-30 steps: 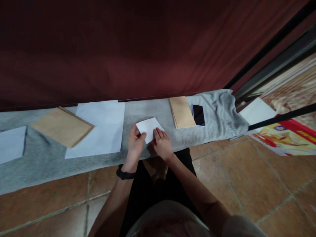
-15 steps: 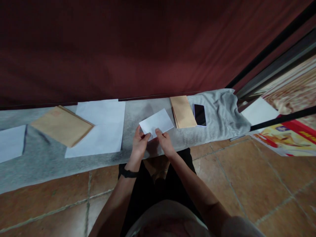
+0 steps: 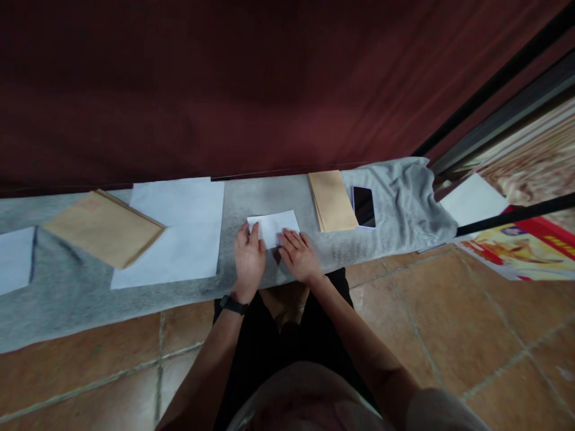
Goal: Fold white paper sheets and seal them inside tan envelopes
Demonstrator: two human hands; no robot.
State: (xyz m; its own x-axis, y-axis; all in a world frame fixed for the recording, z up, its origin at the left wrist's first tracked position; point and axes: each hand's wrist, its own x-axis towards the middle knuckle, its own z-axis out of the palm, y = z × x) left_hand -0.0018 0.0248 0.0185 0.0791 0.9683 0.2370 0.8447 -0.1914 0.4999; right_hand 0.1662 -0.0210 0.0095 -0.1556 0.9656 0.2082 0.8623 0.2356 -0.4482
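A small folded sheet of white paper [image 3: 274, 225] lies on the grey cloth [image 3: 265, 193] in front of me. My left hand [image 3: 250, 257], with a dark band on its wrist, rests at the paper's left end, fingers stretched out over the edge. Across the lower right part of the paper, my right hand [image 3: 300, 256] lies flat with its fingers extended. Neither hand is closed round anything. To the right of the paper are brown envelopes [image 3: 332, 201], stacked slightly askew. The undersides of both hands are hidden.
A dark-screened phone [image 3: 363, 206] lies beyond the brown envelopes. On the left, more brown envelopes [image 3: 105, 229] overlap large white sheets [image 3: 188, 239]; another white sheet [image 3: 15, 260] is at the far left. A dark red curtain [image 3: 269, 90] hangs behind. A colourful box [image 3: 530, 248] stands at right.
The folded paper has come down flat onto the cloth, turned more level and slightly left. Both hands have gone from pinching its near edge to lying over its ends.
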